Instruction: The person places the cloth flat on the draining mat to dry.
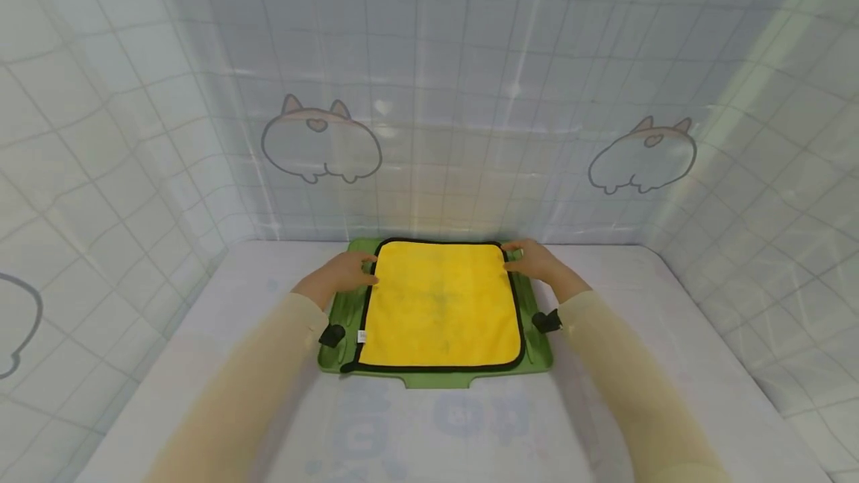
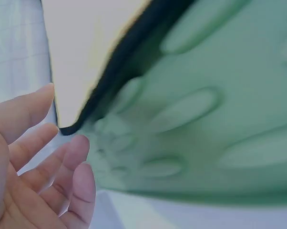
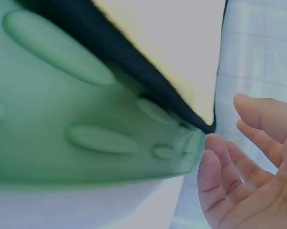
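Observation:
A yellow cloth (image 1: 439, 304) with a black border lies spread flat over a green tray (image 1: 436, 380). My left hand (image 1: 345, 272) is at the cloth's upper left side, and its thumb and fingers stand apart in the left wrist view. Opposite it, my right hand (image 1: 533, 259) is beside the upper right corner, also with thumb and fingers parted. Neither hand grips the cloth; whether the fingertips touch its edge I cannot tell. Close to the right fingertips in the right wrist view is the cloth's black border (image 3: 148, 71). A small white tag (image 1: 362, 336) shows at the lower left edge.
The tray rests on a white table (image 1: 268, 393) with faint printed letters. Behind it rises a white gridded curtain (image 1: 456, 133) with animal drawings, and similar gridded sheets (image 1: 792, 244) line both sides. Dark straps (image 1: 332, 335) sit at both wrists.

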`<state>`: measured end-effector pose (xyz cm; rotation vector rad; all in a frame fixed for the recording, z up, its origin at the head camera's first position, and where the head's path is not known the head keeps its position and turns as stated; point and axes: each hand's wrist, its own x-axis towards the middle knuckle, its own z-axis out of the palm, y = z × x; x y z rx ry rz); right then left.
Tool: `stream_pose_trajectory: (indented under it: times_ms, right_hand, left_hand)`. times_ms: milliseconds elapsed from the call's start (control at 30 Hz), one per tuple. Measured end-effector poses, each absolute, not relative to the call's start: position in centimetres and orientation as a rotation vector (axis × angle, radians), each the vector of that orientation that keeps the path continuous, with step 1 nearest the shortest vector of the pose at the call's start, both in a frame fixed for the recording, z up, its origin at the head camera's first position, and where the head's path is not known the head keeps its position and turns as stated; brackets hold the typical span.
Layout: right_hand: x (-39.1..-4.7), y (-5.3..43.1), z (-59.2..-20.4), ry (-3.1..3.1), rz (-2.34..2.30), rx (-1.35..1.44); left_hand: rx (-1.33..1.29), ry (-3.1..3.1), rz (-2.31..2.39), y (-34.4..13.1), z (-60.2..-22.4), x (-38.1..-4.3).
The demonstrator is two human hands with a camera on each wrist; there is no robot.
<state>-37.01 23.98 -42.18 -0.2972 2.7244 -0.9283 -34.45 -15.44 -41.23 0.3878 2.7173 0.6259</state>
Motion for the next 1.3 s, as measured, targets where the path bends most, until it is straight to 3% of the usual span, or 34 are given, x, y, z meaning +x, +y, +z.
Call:
stream_pose_trajectory:
  times_ms: [300, 633, 1000, 1300]
  right_hand:
    - [-37.3, 23.0, -41.2, 2.791, -0.906, -0.308]
    - [-38.0, 21.1, -42.3, 2.953, -0.763, -0.336]
    - [-38.9, 19.0, -44.3, 2.846, -0.517, -0.521]
    - [-38.4, 19.6, -44.0, 2.682, -0.473, -0.483]
  left_hand:
    - [0.428, 2.763, 0.649, -13.6, -39.0, -35.2]
    - [0.365, 2.971, 0.561, -10.2, -41.2, -36.3]
    - [0.217, 2.796, 0.673, -11.3, -43.2, -35.8]
    - [0.252, 2.729, 0.647, -12.2, -43.7, -35.1]
